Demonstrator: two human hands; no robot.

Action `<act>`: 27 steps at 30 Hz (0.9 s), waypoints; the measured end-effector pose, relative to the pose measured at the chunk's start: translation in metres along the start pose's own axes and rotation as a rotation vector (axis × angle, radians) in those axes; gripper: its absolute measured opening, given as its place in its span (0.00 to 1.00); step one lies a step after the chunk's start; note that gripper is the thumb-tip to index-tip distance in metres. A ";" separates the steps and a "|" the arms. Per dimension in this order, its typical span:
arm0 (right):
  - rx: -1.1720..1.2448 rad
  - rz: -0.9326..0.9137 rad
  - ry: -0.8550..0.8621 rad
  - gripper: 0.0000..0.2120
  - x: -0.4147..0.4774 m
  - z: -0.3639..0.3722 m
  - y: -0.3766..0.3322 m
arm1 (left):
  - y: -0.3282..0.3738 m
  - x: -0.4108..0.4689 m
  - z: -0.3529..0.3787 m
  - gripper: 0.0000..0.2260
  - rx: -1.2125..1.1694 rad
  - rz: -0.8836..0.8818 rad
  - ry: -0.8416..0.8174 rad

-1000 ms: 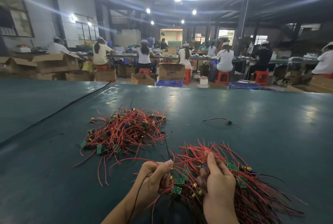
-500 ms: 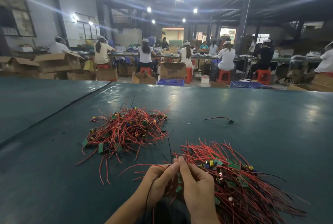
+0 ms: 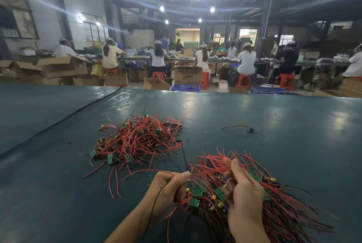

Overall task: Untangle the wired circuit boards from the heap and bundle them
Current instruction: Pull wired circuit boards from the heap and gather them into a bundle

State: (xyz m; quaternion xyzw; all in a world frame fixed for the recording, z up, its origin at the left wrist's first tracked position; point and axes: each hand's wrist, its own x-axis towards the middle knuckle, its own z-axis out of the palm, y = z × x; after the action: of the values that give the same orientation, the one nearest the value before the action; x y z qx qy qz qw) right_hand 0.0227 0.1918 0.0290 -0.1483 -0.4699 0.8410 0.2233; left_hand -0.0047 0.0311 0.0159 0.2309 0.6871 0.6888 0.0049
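Observation:
A tangled heap (image 3: 137, 141) of small green circuit boards with red and black wires lies on the dark green table, left of centre. A second, more aligned bunch (image 3: 274, 207) of wired boards lies near the front edge under my hands, its wires fanning to the right. My left hand (image 3: 170, 188) pinches red wires of this bunch between thumb and fingers, and a black wire trails down its wrist. My right hand (image 3: 242, 193) grips a clump of red wires from the same bunch. Green boards (image 3: 195, 201) show between the two hands.
One loose wired board (image 3: 249, 129) lies alone at mid-right on the table (image 3: 293, 145). A seam in the table cover (image 3: 58, 123) runs diagonally at left. Beyond the far edge stand cardboard boxes (image 3: 188, 75), blue crates and several seated workers.
My right hand has moved right, away from the left hand, drawing red wires out between them. The left hand stays in place holding its wires. The heap has not moved.

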 end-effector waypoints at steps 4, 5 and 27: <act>-0.030 -0.103 -0.094 0.11 -0.008 0.006 0.001 | -0.002 0.004 0.000 0.22 -0.055 -0.014 0.172; -0.027 -0.112 -0.114 0.11 -0.010 0.008 0.002 | -0.001 0.005 -0.001 0.19 -0.050 -0.021 0.206; -0.188 -0.110 -0.369 0.18 -0.018 0.014 0.016 | 0.008 0.012 -0.011 0.25 -0.842 -0.383 0.085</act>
State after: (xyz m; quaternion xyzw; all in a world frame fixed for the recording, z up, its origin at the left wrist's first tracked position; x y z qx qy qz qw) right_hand 0.0273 0.1649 0.0234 0.0141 -0.5864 0.7930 0.1644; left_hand -0.0165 0.0246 0.0281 0.0494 0.3774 0.9035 0.1971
